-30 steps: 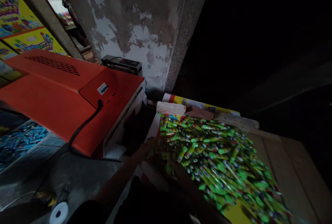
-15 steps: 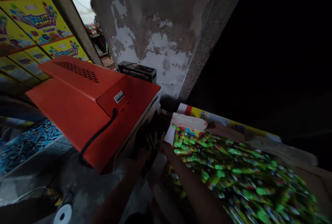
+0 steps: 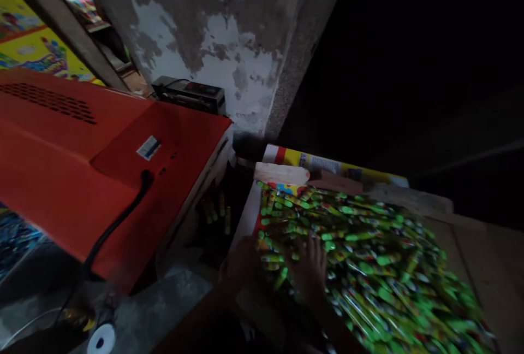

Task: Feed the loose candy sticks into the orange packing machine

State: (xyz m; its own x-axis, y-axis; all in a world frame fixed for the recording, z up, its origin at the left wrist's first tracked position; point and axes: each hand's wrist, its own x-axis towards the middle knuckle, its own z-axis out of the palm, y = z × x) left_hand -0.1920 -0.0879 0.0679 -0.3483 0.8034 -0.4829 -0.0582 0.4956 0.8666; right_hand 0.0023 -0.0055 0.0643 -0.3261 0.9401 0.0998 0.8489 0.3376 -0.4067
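Note:
A wide heap of green-capped candy tubes [image 3: 380, 255] fills a box on the right. Fingers apart, my right hand [image 3: 310, 266] lies on the near left part of this heap. My left hand [image 3: 240, 260] is at the box's left side wall [image 3: 249, 214]; its fingers are too dark and blurred to make out. Several loose tubes [image 3: 221, 212] show in the dark gap between the box and the red machine [image 3: 118, 135], beyond my left hand.
From the red machine hangs a black cable [image 3: 118, 223]. A grey device [image 3: 190, 94] stands behind it, against the peeling wall [image 3: 233, 42]. Wooden boards [image 3: 282, 172] line the heap's far edge. A white roll [image 3: 101, 338] is on the floor; yellow cartons [image 3: 45, 56] are stacked at left.
Both hands have left the dark gap by the machine and moved right. My right hand now rests on the heap, my left at the box's edge. The view has shifted right.

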